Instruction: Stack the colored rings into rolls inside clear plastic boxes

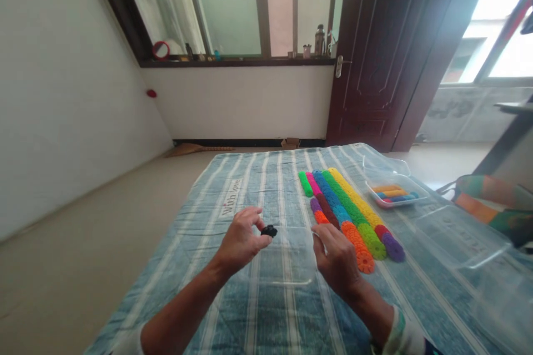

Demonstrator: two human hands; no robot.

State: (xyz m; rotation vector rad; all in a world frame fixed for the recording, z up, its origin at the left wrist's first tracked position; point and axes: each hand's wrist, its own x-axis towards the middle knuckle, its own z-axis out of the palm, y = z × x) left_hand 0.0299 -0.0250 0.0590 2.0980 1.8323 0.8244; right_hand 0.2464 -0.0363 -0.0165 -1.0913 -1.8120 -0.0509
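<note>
Left hand [244, 238], centre of frame: thumb and fingers pinch a small black notched plastic piece [270, 231], above the striped blue-and-white cloth [233, 310]. Right hand [338, 260], right of centre: fingers curled at the right edge of a clear rectangular plastic container [291, 283], lower centre; cannot tell whether gripping. Multicoloured notched plastic discs [350, 208] in rows, right of centre.

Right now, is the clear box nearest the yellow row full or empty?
Not empty: orange and blue stacks show inside the clear box.
</note>
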